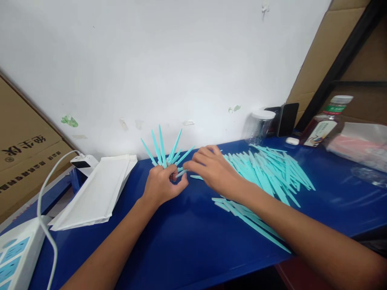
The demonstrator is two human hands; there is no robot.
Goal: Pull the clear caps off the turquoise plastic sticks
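Observation:
My left hand [160,185] is closed around the lower ends of several turquoise pointed sticks [161,145], which fan upward from its fingers. Just to its right, my right hand [216,171] pinches the end of one more slim turquoise stick [182,173] beside the left thumb and fingertips. Part of that stick is hidden by the fingers. A large heap of the same sticks [269,171] lies behind and right of my right hand. A smaller group [254,221] rests on the blue tabletop [181,241] beyond my right forearm, which partly covers it.
White padded envelopes [96,189] lie on the left, near a power strip [21,249] and a white cable [40,205]. Along the back right stand a clear lidded jar [260,127], a phone [288,119] and a bottle [325,123]. A cardboard box [27,157] leans at far left.

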